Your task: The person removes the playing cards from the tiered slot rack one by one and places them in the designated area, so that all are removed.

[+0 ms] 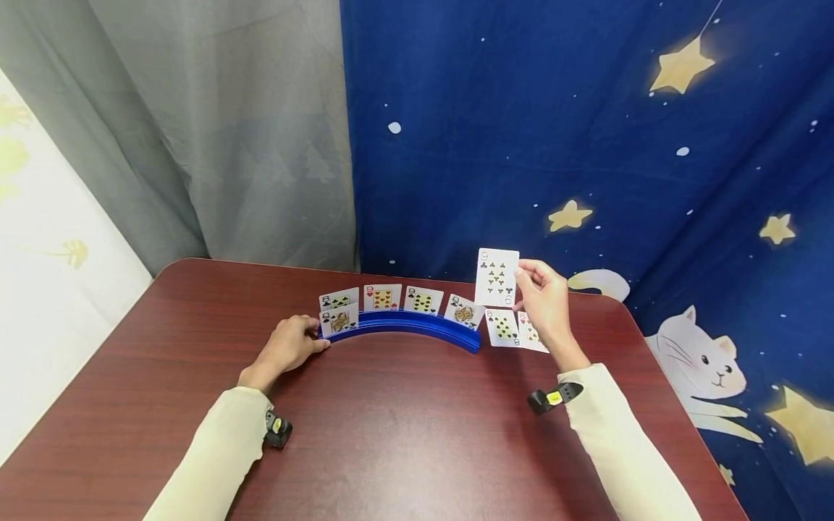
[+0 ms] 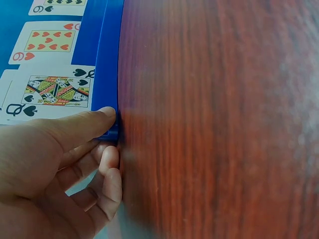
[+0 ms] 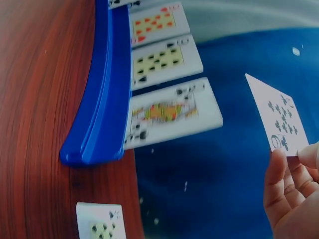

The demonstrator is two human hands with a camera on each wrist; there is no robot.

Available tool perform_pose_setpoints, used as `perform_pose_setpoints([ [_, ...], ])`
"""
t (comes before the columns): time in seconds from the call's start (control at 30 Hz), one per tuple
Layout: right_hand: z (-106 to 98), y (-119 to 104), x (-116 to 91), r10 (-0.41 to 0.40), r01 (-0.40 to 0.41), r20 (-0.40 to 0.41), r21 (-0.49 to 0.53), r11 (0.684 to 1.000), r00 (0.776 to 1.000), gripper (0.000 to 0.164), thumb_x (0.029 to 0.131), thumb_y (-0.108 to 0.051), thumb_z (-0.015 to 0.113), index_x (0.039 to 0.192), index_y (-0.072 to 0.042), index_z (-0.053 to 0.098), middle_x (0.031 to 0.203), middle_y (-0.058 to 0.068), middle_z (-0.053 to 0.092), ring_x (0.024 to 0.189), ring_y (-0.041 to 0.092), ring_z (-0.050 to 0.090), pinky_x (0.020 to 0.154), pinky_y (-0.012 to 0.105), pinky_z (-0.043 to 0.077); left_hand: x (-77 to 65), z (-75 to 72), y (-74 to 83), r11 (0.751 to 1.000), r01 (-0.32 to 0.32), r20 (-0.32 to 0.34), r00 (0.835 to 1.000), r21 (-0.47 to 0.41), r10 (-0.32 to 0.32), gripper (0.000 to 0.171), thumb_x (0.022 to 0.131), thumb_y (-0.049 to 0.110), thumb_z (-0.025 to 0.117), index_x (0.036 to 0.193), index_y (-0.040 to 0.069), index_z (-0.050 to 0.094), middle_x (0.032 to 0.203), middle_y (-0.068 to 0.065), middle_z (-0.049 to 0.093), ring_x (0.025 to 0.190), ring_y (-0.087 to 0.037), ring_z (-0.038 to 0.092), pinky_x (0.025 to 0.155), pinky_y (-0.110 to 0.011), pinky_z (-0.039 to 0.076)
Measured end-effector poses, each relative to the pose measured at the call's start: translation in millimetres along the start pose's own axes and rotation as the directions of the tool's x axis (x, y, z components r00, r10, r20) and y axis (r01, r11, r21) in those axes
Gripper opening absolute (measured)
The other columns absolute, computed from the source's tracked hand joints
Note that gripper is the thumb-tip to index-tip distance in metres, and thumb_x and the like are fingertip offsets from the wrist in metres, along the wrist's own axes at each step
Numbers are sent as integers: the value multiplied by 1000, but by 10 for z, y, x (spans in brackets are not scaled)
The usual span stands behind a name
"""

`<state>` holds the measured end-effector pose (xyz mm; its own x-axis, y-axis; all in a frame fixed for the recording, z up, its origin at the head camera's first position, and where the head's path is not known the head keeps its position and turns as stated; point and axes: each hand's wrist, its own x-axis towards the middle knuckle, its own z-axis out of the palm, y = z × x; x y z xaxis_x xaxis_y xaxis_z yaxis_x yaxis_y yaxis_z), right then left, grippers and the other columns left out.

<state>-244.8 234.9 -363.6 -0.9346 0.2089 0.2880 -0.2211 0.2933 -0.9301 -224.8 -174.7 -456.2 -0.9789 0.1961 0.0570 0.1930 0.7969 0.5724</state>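
Note:
A curved blue card holder (image 1: 417, 323) stands on the table with playing cards upright in its slot. At its left end my left hand (image 1: 289, 346) grips it, the thumb (image 2: 102, 119) over the front edge. Close by that hand, a queen of spades (image 2: 57, 92) overlaps another card. Farther along stand a nine of hearts (image 1: 382, 297), a nine of spades (image 1: 423, 299) and a black-suited face card (image 1: 463, 312). Past the right end, my right hand (image 1: 546, 300) holds up a nine of clubs (image 1: 497, 277), pinched at its edge between thumb and fingers.
Below the raised card, a black-pip card (image 1: 502, 328) and a red-pip card (image 1: 529, 331) lie on the table, the latter partly hidden by my right hand. The reddish-brown table (image 1: 404, 434) ends just behind the holder, against blue (image 1: 456, 145) and grey curtains (image 1: 260, 145).

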Motion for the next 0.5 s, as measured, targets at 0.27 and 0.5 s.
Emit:
perform_pose_setpoints([
  [0.27,-273,306,108,104,-116,-98,-118,986,990,20,96,-12,62,113,0,63,79,-11,64,58,8,55,46,22,49,-5,-2,10,1000,2,2,1000,-2,-2,20,85,14,76,98,-1,72,94,-14,67,83,-27,60,80,-48,48],
  [0.5,-526,581,148,118,-153,-126,-317,936,985,19,98,-16,61,110,-2,65,97,14,72,57,11,58,48,24,51,-10,-13,24,1000,3,2,1000,2,-3,20,85,14,76,98,-1,72,94,-14,67,83,-28,60,80,-48,48],
])
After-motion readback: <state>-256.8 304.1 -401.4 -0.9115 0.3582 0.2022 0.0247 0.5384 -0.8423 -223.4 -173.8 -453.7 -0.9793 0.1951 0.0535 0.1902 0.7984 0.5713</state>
